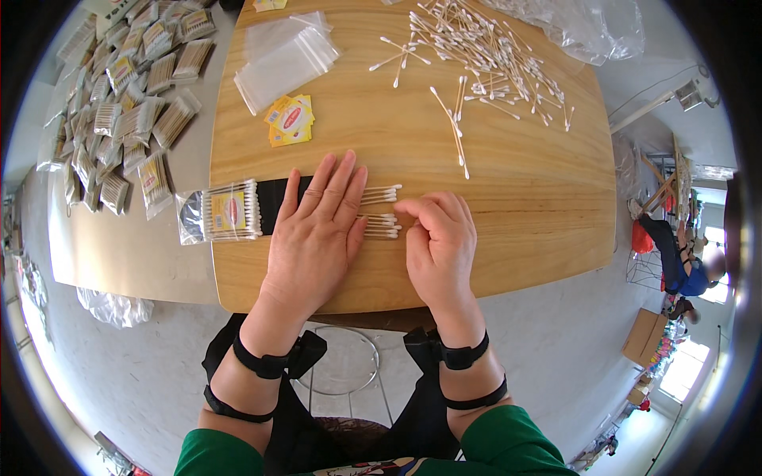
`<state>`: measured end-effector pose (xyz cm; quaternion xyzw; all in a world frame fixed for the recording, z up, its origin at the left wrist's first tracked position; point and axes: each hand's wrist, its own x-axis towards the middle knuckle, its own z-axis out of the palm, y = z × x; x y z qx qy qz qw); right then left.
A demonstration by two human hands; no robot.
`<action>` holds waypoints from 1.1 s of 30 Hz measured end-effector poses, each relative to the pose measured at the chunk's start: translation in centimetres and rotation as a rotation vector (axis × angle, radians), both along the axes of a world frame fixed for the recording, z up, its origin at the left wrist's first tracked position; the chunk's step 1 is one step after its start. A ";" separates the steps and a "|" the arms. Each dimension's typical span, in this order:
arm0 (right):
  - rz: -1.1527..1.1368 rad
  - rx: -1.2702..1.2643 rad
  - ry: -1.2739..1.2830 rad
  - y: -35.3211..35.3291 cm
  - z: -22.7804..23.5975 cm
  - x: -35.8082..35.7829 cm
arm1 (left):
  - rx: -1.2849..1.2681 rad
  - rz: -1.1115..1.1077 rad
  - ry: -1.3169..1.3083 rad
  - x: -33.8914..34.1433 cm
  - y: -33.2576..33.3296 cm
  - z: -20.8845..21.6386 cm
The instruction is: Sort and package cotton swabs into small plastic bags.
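Observation:
My left hand [311, 234] lies flat, fingers stretched out, over a row of cotton swabs [382, 226] and a black strip [271, 198]. The white swab tips stick out to the right of it. Just right of those tips is my right hand [439, 242], its fingers curled in, its index finger beside the tips. No swab shows in it. At the left end of the black strip lies a clear plastic bag [190, 216] with swabs side by side and a yellow card [228, 211]. The middle of the row is hidden under my left hand.
Loose swabs [484, 47] are heaped at the table's far right, a few strays nearer. Yellow cards [290, 120] and empty clear bags [286, 67] lie far left. Many filled swab packets [119, 111] cover the left-hand surface. A plastic sack [591, 28] sits at the far right edge.

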<state>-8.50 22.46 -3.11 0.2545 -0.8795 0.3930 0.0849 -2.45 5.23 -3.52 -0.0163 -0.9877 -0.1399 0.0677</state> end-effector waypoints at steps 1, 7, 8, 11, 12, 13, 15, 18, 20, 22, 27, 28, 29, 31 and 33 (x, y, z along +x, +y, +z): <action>-0.016 -0.005 -0.029 0.0 0.1 0.0 | -0.001 0.000 -0.007 0.0 0.0 0.1; -0.019 0.018 -0.019 -0.1 -0.1 0.0 | -0.006 -0.001 -0.004 0.0 0.0 0.1; -0.019 0.018 -0.019 -0.2 0.0 0.0 | -0.006 -0.001 -0.004 0.1 0.0 0.1; -0.021 0.031 -0.016 -0.2 0.0 0.0 | -0.009 0.002 -0.002 0.1 -0.1 0.1; -0.016 0.034 -0.008 -0.2 0.0 0.0 | -0.008 0.000 0.006 0.1 0.0 0.1; -0.012 0.038 0.002 -0.1 0.0 -0.1 | -0.007 -0.001 0.015 0.0 0.0 0.1; -0.004 0.043 0.005 0.1 0.2 -0.1 | 0.004 -0.003 0.016 -0.1 0.1 0.3; -0.050 -0.035 -0.138 0.4 1.0 -0.4 | 0.040 0.001 0.018 0.0 -0.1 0.1; -0.117 -0.065 -0.230 1.6 1.2 -0.9 | 0.076 0.000 0.031 0.0 0.0 0.3; -0.176 -0.028 -0.197 2.7 0.8 -1.7 | 0.073 0.004 0.018 -0.1 0.0 0.5; -0.339 0.253 -0.171 3.0 1.4 -3.8 | 0.094 -0.005 0.066 0.0 0.1 0.0; -0.336 0.257 -0.161 2.8 1.0 -4.5 | 0.099 -0.009 0.072 0.1 0.0 0.0; -0.332 0.328 -0.101 2.8 0.3 -5.6 | 0.108 -0.014 0.083 0.1 0.0 0.1; -0.321 0.399 -0.028 2.3 -0.5 -7.0 | 0.105 -0.015 0.110 0.1 0.0 -0.4; -0.278 0.384 -0.078 1.4 -0.8 -7.8 | 0.093 -0.008 0.132 0.2 -0.3 -1.1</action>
